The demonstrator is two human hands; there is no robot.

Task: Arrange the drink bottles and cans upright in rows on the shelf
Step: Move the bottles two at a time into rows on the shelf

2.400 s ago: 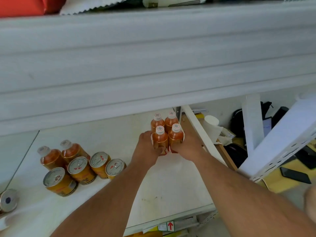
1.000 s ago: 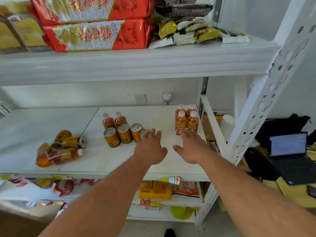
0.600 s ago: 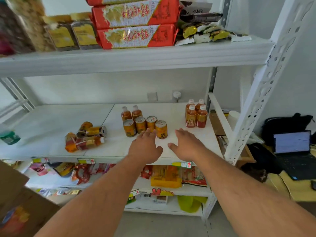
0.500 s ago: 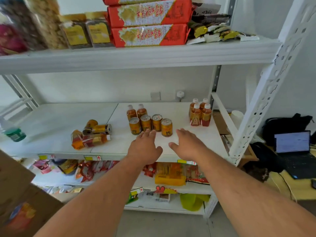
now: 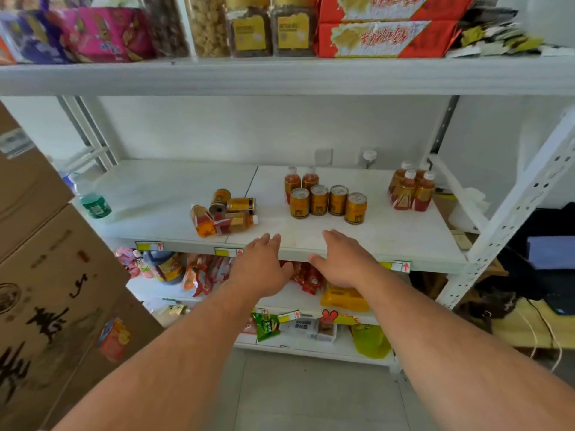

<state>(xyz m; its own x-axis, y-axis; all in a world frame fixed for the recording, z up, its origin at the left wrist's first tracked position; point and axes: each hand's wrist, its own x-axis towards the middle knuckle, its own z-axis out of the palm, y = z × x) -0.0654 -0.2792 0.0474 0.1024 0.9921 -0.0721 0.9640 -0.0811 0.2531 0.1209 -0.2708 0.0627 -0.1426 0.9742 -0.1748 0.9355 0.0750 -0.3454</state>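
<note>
My left hand and right hand hover flat, empty, above the white metal shelf; toppled orange bottles and gold cans lie at ten o'clock.

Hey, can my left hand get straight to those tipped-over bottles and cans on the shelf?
Probably yes: the left hand is open, holding nothing, and only bare shelf lies between it and the fallen pile.

Both arms outstretched; left grip and right grip flat, fingers straight, empty.
</note>
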